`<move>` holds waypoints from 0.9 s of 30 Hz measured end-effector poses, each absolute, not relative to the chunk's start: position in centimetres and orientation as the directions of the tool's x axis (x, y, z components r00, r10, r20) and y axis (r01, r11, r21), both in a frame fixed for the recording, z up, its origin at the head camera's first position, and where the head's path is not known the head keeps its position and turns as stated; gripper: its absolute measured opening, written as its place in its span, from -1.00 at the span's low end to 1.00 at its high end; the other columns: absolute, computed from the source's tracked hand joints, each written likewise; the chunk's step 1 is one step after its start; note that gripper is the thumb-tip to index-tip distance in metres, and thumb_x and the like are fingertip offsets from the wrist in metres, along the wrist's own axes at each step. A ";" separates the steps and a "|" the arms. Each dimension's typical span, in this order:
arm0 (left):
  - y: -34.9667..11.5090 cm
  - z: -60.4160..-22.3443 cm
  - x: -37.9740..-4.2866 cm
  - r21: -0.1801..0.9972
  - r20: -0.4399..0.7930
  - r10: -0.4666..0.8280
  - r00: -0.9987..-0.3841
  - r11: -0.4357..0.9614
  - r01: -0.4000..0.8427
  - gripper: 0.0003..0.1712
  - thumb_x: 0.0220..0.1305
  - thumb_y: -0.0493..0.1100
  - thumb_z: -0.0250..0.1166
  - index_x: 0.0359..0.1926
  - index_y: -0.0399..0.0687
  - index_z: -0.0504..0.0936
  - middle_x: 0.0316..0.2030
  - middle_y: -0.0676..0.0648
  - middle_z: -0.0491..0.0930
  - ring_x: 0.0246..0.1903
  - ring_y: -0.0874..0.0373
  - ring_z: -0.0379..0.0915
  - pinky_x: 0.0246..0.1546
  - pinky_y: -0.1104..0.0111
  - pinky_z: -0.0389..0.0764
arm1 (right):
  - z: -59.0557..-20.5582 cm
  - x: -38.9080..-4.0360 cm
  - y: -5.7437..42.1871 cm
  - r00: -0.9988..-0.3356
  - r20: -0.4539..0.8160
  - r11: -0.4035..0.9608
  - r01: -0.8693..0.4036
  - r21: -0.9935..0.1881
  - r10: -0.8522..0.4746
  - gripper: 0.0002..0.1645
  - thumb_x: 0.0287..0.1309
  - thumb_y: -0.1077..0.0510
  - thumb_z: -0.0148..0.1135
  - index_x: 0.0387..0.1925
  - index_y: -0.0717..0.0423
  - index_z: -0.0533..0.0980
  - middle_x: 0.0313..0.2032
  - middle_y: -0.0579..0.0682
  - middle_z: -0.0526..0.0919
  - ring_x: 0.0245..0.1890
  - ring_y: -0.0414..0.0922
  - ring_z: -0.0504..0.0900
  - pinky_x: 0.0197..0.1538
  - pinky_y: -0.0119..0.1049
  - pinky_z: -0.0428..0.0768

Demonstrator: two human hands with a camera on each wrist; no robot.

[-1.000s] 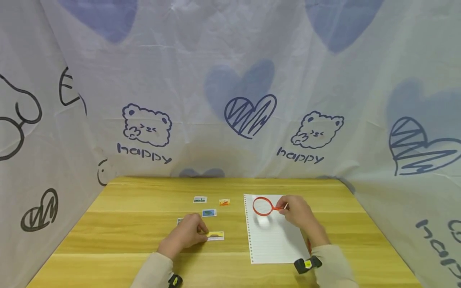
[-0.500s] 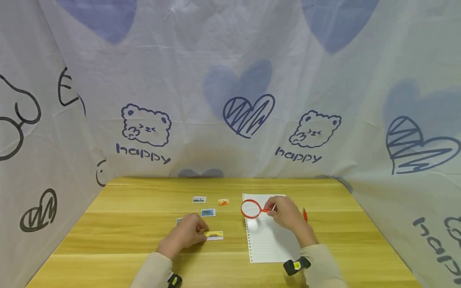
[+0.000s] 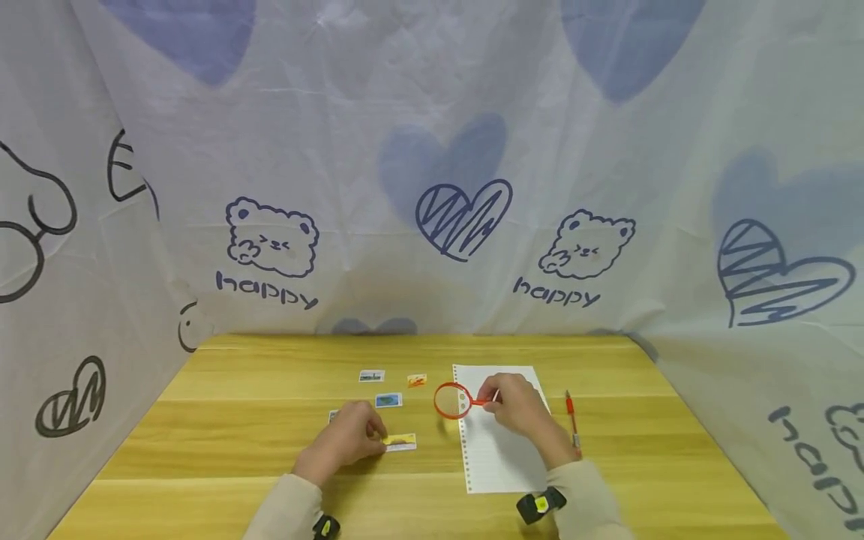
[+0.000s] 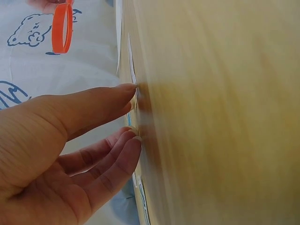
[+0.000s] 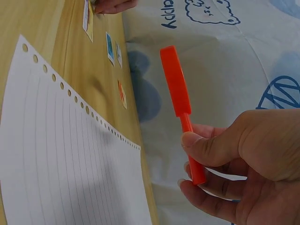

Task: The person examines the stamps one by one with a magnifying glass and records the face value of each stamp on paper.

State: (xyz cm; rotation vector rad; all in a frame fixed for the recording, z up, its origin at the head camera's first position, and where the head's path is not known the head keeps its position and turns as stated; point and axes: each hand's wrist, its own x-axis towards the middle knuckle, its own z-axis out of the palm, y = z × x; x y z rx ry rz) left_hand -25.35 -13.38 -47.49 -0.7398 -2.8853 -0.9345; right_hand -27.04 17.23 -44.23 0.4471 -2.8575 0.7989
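Observation:
My right hand point(image 3: 518, 405) pinches the handle of a red magnifying glass point(image 3: 453, 400), raised above the left edge of a lined sheet of paper point(image 3: 502, 457). In the right wrist view, thumb and fingers close round the red handle point(image 5: 186, 126), with the lens edge-on. My left hand point(image 3: 347, 433) rests low at the table, its thumb and forefinger holding the left end of a yellow postage stamp point(image 3: 402, 442). Seen from the left wrist, that stamp point(image 4: 131, 58) is a thin strip at the fingertips. A further stamp point(image 3: 333, 415) is partly hidden behind the left hand.
Beyond the left hand lie a blue stamp point(image 3: 388, 400), an orange stamp point(image 3: 416, 380) and a grey-green stamp point(image 3: 372, 376). A red pen point(image 3: 571, 416) lies right of the paper. Printed cloth point(image 3: 432, 315) hangs along the back and sides of the wooden table point(image 3: 223, 420).
My right hand has carried the magnifying glass left, from over the paper to its left edge, uncovering the red pen. The left hand has stayed at the yellow stamp.

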 end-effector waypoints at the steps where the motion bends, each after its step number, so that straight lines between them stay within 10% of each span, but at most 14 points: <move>1: -13.4 -47.5 -25.3 0.552 0.158 0.433 -0.888 0.707 0.442 -0.85 -0.05 -0.35 0.61 -0.38 -0.20 0.83 -0.34 -0.10 0.76 -0.35 0.11 0.59 -0.35 0.37 0.64 | -44.3 -27.0 17.1 -0.943 0.217 0.813 -0.327 -0.482 -0.251 -0.76 0.07 0.41 0.46 -0.50 0.03 0.66 -0.51 -0.15 0.62 -0.49 -0.27 0.46 -0.39 -0.40 0.45; 27: -13.5 -47.5 -25.4 0.570 0.135 0.415 -0.900 0.710 0.413 -0.85 -0.04 -0.35 0.61 -0.38 -0.20 0.83 -0.37 -0.08 0.77 -0.36 0.13 0.58 -0.35 0.33 0.64 | -45.1 -26.7 13.7 -0.901 0.214 0.777 -0.433 -0.456 -0.376 -0.85 0.11 0.36 0.47 -0.43 0.07 0.69 -0.47 -0.15 0.65 -0.47 -0.28 0.48 -0.41 -0.41 0.46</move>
